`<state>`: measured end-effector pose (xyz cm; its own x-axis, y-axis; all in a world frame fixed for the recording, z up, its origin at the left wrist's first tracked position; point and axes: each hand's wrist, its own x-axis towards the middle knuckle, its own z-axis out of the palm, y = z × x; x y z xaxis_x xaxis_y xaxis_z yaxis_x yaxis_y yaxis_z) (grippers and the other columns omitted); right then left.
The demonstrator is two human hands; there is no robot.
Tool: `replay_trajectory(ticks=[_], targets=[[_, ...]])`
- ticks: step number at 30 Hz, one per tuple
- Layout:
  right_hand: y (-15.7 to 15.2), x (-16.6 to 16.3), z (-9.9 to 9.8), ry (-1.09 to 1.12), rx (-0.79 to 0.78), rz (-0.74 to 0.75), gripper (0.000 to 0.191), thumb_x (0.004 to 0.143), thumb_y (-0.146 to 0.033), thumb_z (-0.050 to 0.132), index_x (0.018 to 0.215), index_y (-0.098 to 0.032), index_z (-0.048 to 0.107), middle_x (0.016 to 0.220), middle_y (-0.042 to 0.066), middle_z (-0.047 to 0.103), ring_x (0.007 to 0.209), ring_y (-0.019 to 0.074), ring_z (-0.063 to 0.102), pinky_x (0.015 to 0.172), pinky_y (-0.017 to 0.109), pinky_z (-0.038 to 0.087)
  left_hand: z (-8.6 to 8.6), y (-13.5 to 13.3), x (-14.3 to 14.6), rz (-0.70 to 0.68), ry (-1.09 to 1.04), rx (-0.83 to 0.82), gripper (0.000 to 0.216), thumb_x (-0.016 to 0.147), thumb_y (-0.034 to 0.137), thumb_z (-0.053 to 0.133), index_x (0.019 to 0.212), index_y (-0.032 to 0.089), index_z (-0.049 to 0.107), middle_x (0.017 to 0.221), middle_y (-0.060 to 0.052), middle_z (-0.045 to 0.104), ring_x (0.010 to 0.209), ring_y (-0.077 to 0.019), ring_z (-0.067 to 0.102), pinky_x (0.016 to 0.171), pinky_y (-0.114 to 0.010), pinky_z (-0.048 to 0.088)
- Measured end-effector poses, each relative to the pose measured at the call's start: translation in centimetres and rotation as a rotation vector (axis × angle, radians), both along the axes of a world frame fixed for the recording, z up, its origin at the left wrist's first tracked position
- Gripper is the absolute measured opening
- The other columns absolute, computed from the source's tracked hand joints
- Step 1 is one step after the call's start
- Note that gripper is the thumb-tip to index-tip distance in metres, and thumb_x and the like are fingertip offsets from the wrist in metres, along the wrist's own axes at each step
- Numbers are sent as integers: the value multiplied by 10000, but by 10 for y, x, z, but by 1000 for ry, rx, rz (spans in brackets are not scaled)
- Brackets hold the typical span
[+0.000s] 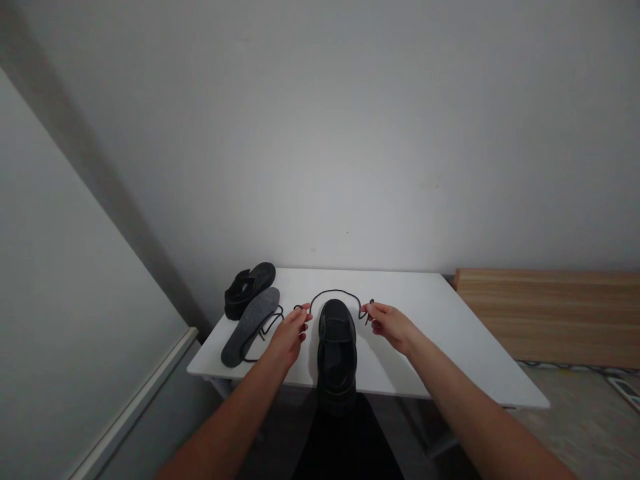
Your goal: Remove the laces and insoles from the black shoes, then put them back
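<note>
A black shoelace (336, 291) arches above the toe of a black shoe (337, 333), which stands at the table's front edge with its toe toward the wall. My left hand (291, 333) pinches one end of the lace, left of the shoe. On the shoe's right, my right hand (387, 323) pinches the other end, and a short tail hangs from the fingers. No laces show threaded in this shoe.
A second black shoe (250, 288) lies at the table's back left. Beside it are a grey insole (253, 325) and another black lace (273, 323). The white table (450, 353) meets the wall. A wooden panel (545, 317) stands at right.
</note>
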<state>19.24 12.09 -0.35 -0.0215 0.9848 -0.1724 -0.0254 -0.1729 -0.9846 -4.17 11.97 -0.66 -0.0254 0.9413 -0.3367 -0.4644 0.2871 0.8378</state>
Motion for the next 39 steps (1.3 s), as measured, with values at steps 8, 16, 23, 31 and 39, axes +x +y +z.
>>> replay_trajectory(ticks=[8, 16, 23, 31, 39], targets=[[-1, -15, -28, 37, -18, -72, 125, 847, -250, 565, 868, -128, 580, 770, -18, 587, 616, 85, 547, 590, 250, 476, -19, 0, 5, 97, -87, 36, 125, 730, 17, 641, 733, 140, 618, 817, -32, 641, 685, -63, 607, 669, -167, 507], [-2, -20, -42, -71, 37, -129, 151, 848, -274, 565, 881, -130, 598, 767, -13, 608, 671, 108, 582, 650, 288, 492, -32, 2, 9, 186, -95, 34, 172, 723, -21, 630, 663, 131, 578, 765, -19, 621, 698, -67, 623, 713, -176, 543], [-3, -22, -40, -212, 83, -134, 157, 843, -285, 567, 860, -133, 601, 704, -29, 581, 609, 96, 546, 616, 271, 466, -43, 9, 13, 218, -82, 26, 108, 722, 36, 664, 749, 120, 600, 720, -23, 612, 658, -81, 630, 677, -195, 546], [-6, -22, -37, -286, 78, -111, 161, 847, -292, 557, 846, -135, 597, 690, -33, 566, 599, 92, 535, 591, 258, 459, -40, 8, 18, 223, -84, 29, 120, 717, 34, 667, 740, 118, 585, 729, -26, 616, 666, -86, 637, 711, -212, 540], [-1, -26, -32, -353, 95, -86, 172, 847, -304, 553, 837, -135, 582, 678, -37, 562, 568, 85, 527, 559, 245, 449, -34, 6, 23, 219, -50, 60, 111, 717, 52, 670, 770, 118, 598, 712, -38, 627, 658, -98, 633, 705, -235, 531]])
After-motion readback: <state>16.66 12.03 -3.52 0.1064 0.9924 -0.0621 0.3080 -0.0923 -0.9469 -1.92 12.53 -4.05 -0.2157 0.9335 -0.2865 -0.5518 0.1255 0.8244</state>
